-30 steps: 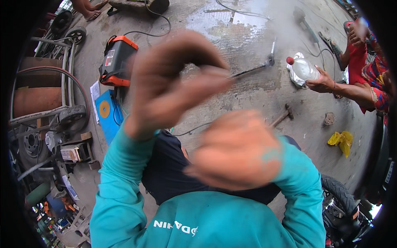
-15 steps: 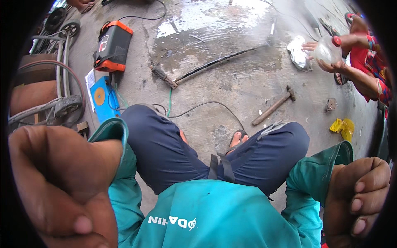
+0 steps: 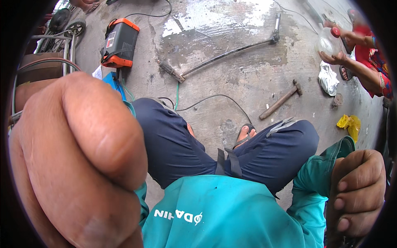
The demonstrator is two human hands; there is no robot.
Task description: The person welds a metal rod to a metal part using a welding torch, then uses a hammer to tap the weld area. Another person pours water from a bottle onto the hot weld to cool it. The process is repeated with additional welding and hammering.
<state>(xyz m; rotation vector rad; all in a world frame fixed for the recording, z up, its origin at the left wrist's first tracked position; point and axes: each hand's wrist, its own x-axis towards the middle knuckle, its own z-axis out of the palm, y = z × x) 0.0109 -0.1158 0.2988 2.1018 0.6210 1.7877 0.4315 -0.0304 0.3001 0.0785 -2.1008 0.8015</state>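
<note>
Your right hand [image 3: 359, 192], fingers curled inward, is nearer the hammer [image 3: 280, 102], which lies far and left of it, handle slanting near-left to far-right; your left hand's [image 3: 82, 165] finger state cannot be told.

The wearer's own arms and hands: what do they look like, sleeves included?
The right arm wears a long teal sleeve, loose, with a stitched cuff, matching the teal top. Only bits of the left sleeve show, teal too. The left hand and right hand are ungloved; no rings show.
</note>
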